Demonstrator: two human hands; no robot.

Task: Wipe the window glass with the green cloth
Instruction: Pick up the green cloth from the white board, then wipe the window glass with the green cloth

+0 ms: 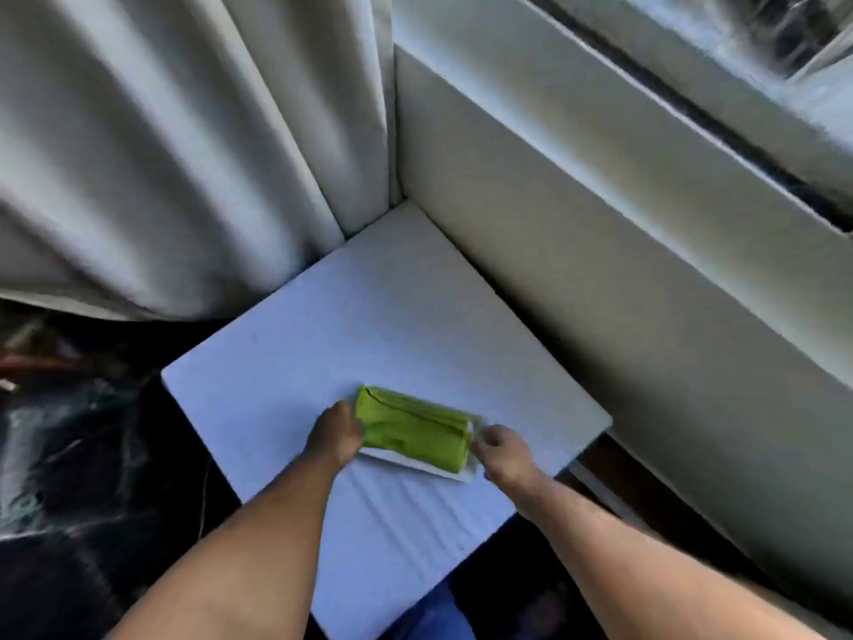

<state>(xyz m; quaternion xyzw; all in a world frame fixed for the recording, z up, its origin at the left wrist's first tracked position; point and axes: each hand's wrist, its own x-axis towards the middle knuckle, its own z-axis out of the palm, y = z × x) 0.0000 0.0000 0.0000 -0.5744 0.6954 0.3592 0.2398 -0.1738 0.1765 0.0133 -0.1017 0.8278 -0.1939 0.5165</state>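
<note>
A folded green cloth lies on a white table, resting on a white layer that shows along its near edge. My left hand touches the cloth's left end with curled fingers. My right hand pinches the cloth's right end. The window glass is at the top right, above a white sill and a dark frame strip. The picture is somewhat blurred.
Pale curtains hang at the left and reach down beside the table's back corner. A white wall panel below the window runs along the table's right side. Dark floor lies to the left.
</note>
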